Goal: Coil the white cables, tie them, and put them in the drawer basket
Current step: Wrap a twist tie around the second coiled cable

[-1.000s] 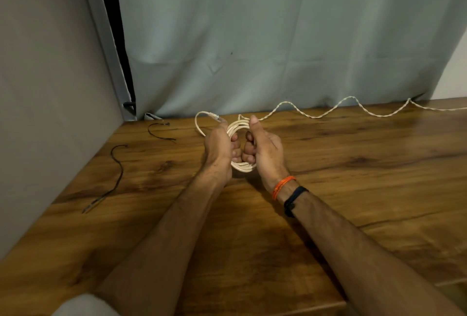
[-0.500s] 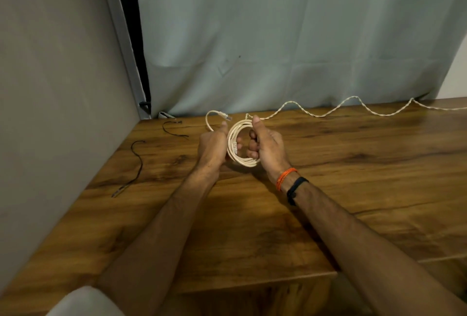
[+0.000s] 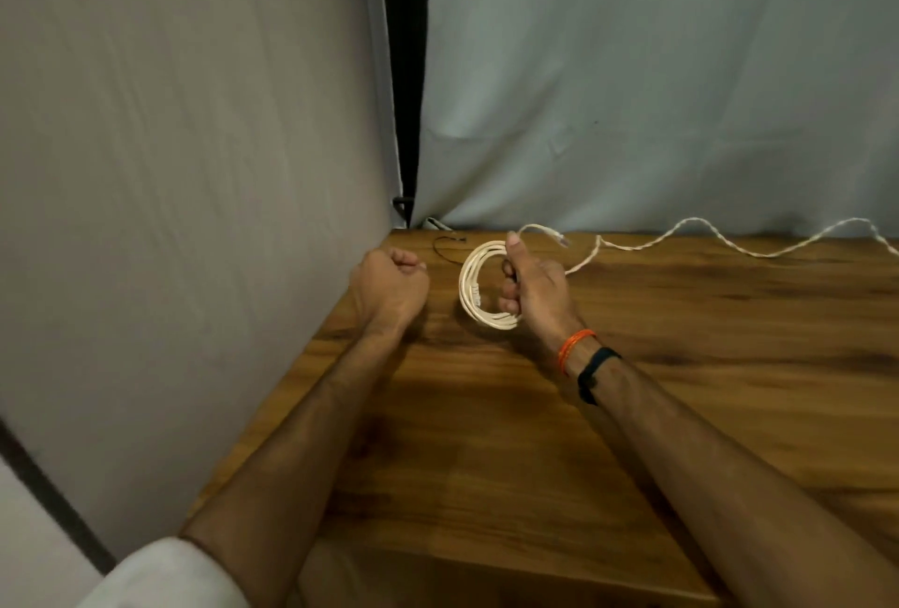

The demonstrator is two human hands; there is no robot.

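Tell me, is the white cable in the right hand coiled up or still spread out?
Coiled. The white cable forms stacked round loops gripped by the right hand, with one short plug end sticking out above.

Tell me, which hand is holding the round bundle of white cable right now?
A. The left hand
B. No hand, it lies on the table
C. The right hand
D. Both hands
C: the right hand grips the coiled white cable, while the left hand is a closed fist off to the side, apart from the coil.
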